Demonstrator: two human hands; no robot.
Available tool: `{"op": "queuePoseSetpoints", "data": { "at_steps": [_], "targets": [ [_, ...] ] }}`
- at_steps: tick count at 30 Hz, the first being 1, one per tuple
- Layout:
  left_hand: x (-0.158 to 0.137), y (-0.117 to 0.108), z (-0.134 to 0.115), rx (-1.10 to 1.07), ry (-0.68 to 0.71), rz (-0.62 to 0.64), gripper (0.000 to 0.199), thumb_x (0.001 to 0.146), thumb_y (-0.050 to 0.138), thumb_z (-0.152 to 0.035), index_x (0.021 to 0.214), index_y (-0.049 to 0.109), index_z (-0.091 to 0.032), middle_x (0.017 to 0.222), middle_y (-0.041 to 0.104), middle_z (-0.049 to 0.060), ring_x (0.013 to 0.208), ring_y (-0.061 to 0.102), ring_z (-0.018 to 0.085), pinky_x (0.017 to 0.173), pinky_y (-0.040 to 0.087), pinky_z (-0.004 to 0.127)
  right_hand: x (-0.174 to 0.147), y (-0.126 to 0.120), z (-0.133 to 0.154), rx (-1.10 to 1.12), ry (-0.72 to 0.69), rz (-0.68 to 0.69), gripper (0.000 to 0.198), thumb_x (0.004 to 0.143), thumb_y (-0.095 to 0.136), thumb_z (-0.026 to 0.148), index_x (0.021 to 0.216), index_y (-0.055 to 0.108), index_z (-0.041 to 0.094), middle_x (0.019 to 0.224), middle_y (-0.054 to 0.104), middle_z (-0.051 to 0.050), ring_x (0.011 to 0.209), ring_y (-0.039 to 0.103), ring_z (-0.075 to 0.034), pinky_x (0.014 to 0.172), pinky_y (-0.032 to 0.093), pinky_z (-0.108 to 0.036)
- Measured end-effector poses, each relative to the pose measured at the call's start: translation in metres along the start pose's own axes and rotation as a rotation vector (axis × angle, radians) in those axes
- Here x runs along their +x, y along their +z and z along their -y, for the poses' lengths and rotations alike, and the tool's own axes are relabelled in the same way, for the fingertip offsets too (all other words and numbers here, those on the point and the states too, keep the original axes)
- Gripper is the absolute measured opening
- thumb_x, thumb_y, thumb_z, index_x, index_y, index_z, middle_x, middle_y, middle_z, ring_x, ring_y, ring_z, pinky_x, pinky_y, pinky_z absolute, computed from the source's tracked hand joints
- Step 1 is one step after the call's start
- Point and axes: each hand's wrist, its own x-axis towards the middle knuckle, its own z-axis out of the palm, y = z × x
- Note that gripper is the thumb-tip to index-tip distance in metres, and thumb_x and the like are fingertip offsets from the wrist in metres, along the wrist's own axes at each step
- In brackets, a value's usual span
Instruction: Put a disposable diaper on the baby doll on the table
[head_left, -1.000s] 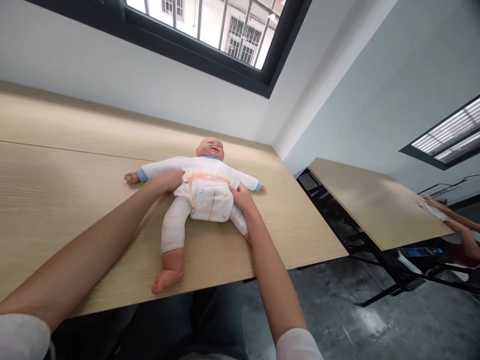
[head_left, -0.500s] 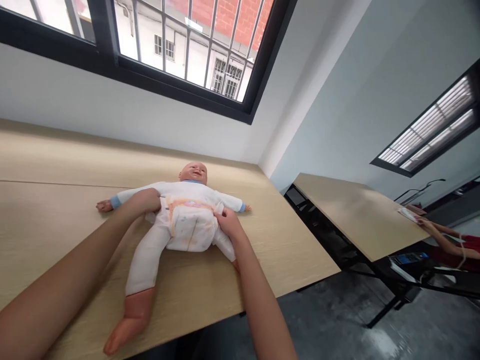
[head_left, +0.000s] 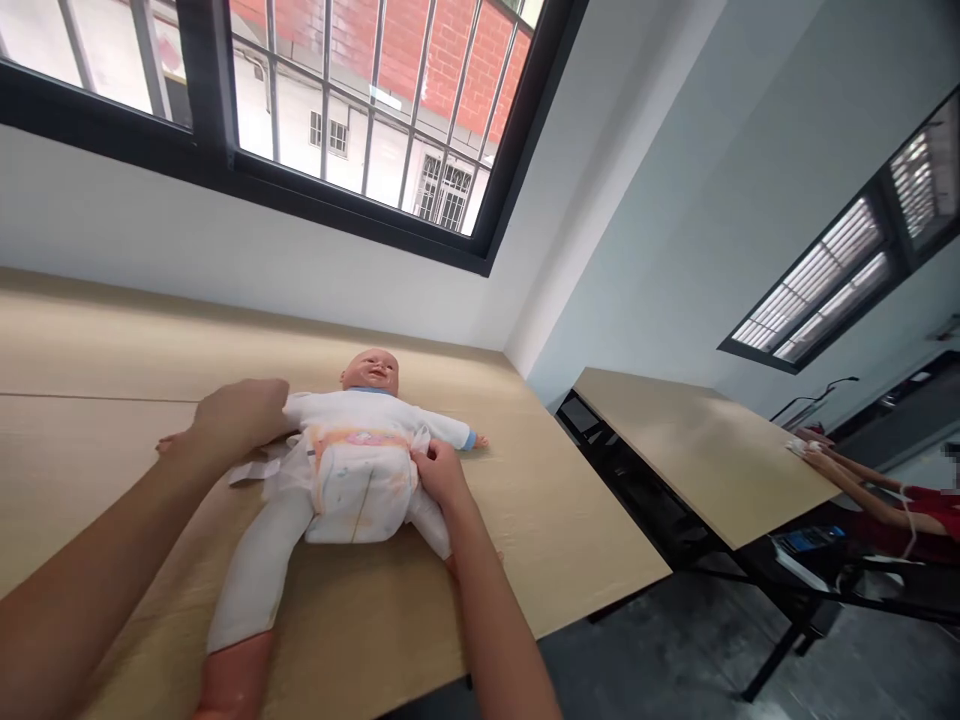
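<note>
"Where's the left hand [head_left: 244,412]?"
"Before one arm of the doll [head_left: 356,405]; fingers hidden, so I can't tell its grip."
"The doll?"
"On its back, head toward the tabletop [head_left: 555,520]'s far edge, diaper [head_left: 364,495] over its hips."
"The right hand [head_left: 442,472]?"
"Pinching the diaper's side, nearer the right edge."

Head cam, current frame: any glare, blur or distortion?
Head view: near window bright, outside wall almost white; head view: far-right window looks skewed and stretched, probably wide lens; head view: co-worker's hands small and soft; head view: right hand and diaper fairly clear.
</note>
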Motion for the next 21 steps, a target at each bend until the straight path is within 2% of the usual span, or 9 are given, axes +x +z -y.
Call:
{"op": "queuePoseSetpoints", "data": {
  "at_steps": [2, 3, 5, 7, 9, 12, 15, 18, 21],
  "targets": [
    [-0.009, 0.000, -0.025, -0.015, 0.105, -0.044, 0.028, 0.089, 0.054, -0.024, 0.111, 0.069, -0.016, 0.110, 0.076, 0.012, 0.102, 0.069, 0.033, 0.087, 0.051, 0.040, 0.000, 0.001, 0.002, 0.012, -0.010, -0.015, 0.016, 0.080, 0.063, 0.030, 0.070, 0.065, 0.018, 0.066, 0.058, 0.003, 0.067, 0.047, -0.016, 0.065, 0.040, -0.029],
    [-0.015, 0.004, -0.040, -0.053, 0.216, -0.038, 0.030, 0.091, 0.052, -0.025, 0.115, 0.069, -0.021, 0.119, 0.076, 0.008, 0.109, 0.069, 0.029, 0.092, 0.051, 0.035, 0.000, 0.001, 0.003, 0.019, -0.013, -0.020, 0.017, 0.079, 0.063, 0.029, 0.067, 0.063, 0.018, 0.062, 0.054, 0.004, 0.065, 0.044, -0.015, 0.063, 0.037, -0.028],
    [-0.028, 0.019, -0.072, -0.193, 0.487, -0.001, 0.038, 0.095, 0.048, -0.029, 0.129, 0.065, -0.022, 0.133, 0.072, 0.010, 0.121, 0.066, 0.029, 0.101, 0.050, 0.037, 0.000, 0.001, 0.004, 0.040, -0.013, -0.031, 0.018, 0.079, 0.062, 0.029, 0.065, 0.060, 0.019, 0.059, 0.049, 0.005, 0.063, 0.041, -0.014, 0.061, 0.035, -0.027],
    [-0.040, 0.037, -0.098, -0.201, 0.539, 0.003, 0.051, 0.096, 0.043, -0.025, 0.145, 0.055, -0.017, 0.134, 0.069, 0.017, 0.117, 0.067, 0.032, 0.097, 0.053, 0.043, 0.001, 0.000, 0.004, 0.065, -0.010, -0.050, 0.016, 0.080, 0.061, 0.029, 0.068, 0.060, 0.019, 0.062, 0.053, 0.004, 0.064, 0.044, -0.015, 0.061, 0.038, -0.028],
    [-0.048, 0.051, -0.112, -0.174, 0.528, -0.071, 0.053, 0.097, 0.041, -0.023, 0.148, 0.052, -0.009, 0.132, 0.067, 0.023, 0.120, 0.066, 0.036, 0.099, 0.052, 0.049, 0.002, 0.001, 0.003, 0.086, -0.009, -0.081, 0.013, 0.082, 0.058, 0.030, 0.076, 0.062, 0.019, 0.071, 0.062, 0.001, 0.069, 0.052, -0.017, 0.066, 0.043, -0.028],
    [-0.051, 0.061, -0.118, -0.185, 0.535, -0.167, 0.046, 0.100, 0.045, -0.027, 0.141, 0.057, -0.010, 0.130, 0.067, 0.023, 0.125, 0.063, 0.038, 0.103, 0.051, 0.051, 0.007, 0.005, -0.001, 0.159, -0.002, -0.130, 0.018, 0.086, 0.055, 0.031, 0.094, 0.066, 0.019, 0.091, 0.073, -0.005, 0.084, 0.064, -0.021, 0.079, 0.052, -0.031],
    [-0.052, 0.064, -0.119, -0.224, 0.641, -0.131, 0.031, 0.098, 0.048, -0.021, 0.122, 0.068, -0.018, 0.124, 0.071, 0.016, 0.119, 0.066, 0.033, 0.100, 0.051, 0.045, 0.014, 0.013, -0.006, 0.288, 0.027, -0.166, 0.022, 0.087, 0.055, 0.031, 0.100, 0.067, 0.018, 0.100, 0.075, -0.008, 0.093, 0.069, -0.023, 0.087, 0.054, -0.033],
    [-0.054, 0.070, -0.121, -0.232, 0.751, -0.013, 0.032, 0.102, 0.041, -0.016, 0.102, 0.072, -0.022, 0.108, 0.076, 0.009, 0.103, 0.069, 0.028, 0.093, 0.050, 0.041, 0.020, 0.017, -0.009, 0.299, 0.069, -0.108, 0.016, 0.086, 0.059, 0.031, 0.093, 0.066, 0.018, 0.092, 0.074, -0.006, 0.088, 0.067, -0.022, 0.083, 0.055, -0.032],
    [-0.056, 0.079, -0.121, -0.218, 0.742, 0.006, 0.035, 0.106, 0.038, -0.022, 0.097, 0.072, -0.021, 0.103, 0.077, 0.009, 0.101, 0.069, 0.030, 0.095, 0.049, 0.045, 0.027, 0.004, -0.009, 0.219, 0.158, 0.032, 0.016, 0.088, 0.065, 0.033, 0.078, 0.063, 0.021, 0.074, 0.069, -0.002, 0.075, 0.065, -0.021, 0.071, 0.054, -0.031]
  ]
}}
